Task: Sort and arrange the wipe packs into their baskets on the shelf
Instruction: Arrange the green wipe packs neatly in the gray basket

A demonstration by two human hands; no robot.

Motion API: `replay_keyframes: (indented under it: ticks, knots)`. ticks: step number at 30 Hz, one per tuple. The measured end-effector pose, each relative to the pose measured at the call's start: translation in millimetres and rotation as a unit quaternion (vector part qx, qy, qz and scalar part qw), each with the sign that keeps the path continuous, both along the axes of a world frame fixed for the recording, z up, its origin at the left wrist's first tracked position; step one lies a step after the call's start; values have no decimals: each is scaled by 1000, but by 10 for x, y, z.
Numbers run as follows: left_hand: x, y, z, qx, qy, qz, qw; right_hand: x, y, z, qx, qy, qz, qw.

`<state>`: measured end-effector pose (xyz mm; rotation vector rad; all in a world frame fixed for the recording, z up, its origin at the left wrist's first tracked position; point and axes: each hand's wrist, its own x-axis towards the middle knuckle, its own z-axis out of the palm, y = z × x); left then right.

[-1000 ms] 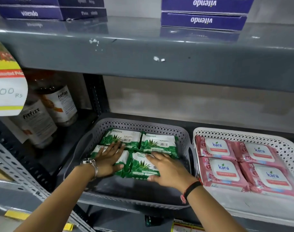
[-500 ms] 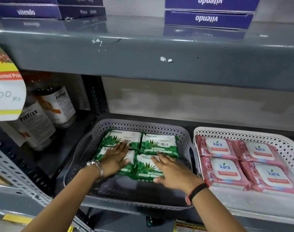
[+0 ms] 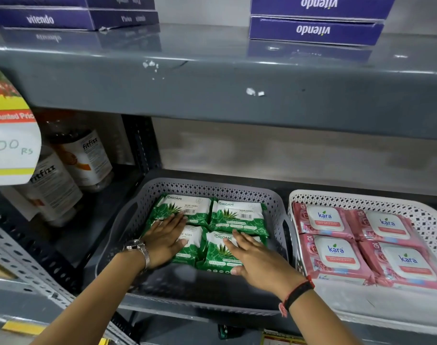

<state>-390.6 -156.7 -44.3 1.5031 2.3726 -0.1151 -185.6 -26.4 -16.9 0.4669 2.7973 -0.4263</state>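
two flat open hands, left hand [image 3: 165, 241], right hand [image 3: 256, 261], press green packs [image 3: 237, 215] in grey basket [image 3: 274, 202], metal shelf [image 3: 212, 88].

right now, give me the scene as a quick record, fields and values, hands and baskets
left hand: flat, palm down on the front-left green pack
right hand: flat, palm down on the front-right green pack
grey basket: four green Origami packs, two by two, pushed to the back
white basket: four pink Kara packs visible, two by two
upper shelf: purple Vitendo boxes
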Motion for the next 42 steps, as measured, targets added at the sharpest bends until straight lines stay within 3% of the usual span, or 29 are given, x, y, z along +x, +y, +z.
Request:
replay_keyframes:
  ticks: [11, 17, 22, 30, 42]
  knots:
    - [20, 13, 76, 3, -19, 2, 1000, 10, 45, 25, -7, -19, -15, 1000]
    - [-62, 226, 179, 139, 4, 58, 989, -369, 160, 82, 56, 158, -104, 980]
    - [6, 456, -51, 108, 26, 73, 991, -649, 104, -223, 44, 87, -165, 982]
    - [-12, 475, -168, 91, 56, 50, 993, -712, 96, -457, 46, 136, -215, 966]
    - [4, 448, -104, 100, 11, 60, 993, -697, 77, -369, 21, 126, -222, 967]
